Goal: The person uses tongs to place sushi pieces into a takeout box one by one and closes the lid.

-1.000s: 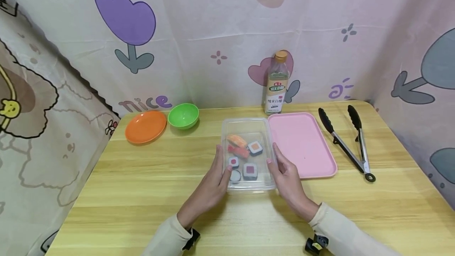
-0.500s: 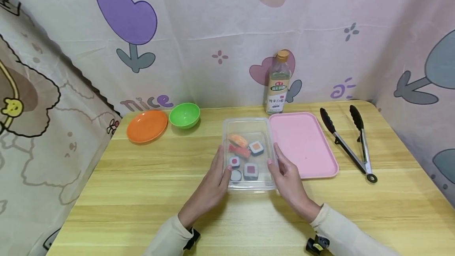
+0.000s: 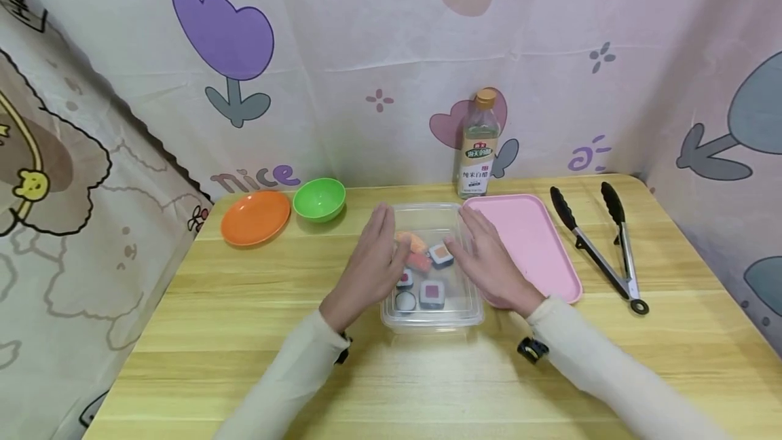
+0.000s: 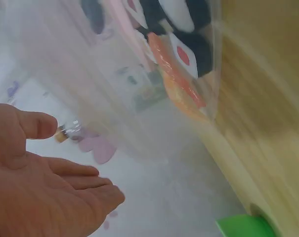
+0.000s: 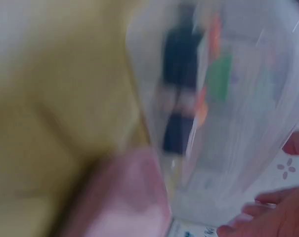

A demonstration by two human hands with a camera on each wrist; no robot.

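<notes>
A clear plastic food box [image 3: 427, 322] stands on the table in front of me, its lid on. Through it I see sushi pieces: square rolls such as a sushi roll [image 3: 432, 294], an orange-topped piece and a red-topped one. At the box's left long side is my left hand [image 3: 371, 263], its fingers straight and pointing away from me. My right hand [image 3: 491, 260] is at the opposite side with straight fingers too. In both wrist views, the left hand [image 4: 55, 182] and the right hand [image 5: 275, 212] appear apart from the box walls, gripping nothing.
Beside the box on the right lies a pink tray [image 3: 537, 236], with black-tipped tongs [image 3: 605, 257] spread beyond it. A vinegar bottle [image 3: 478, 155] stands at the back edge. An orange plate [image 3: 255, 218] and a green bowl [image 3: 320, 199] are at the back left.
Both hands have let go of the box's sides and moved forward and up along it, their fingers straightening. The box appears to have stayed in about the same place.
</notes>
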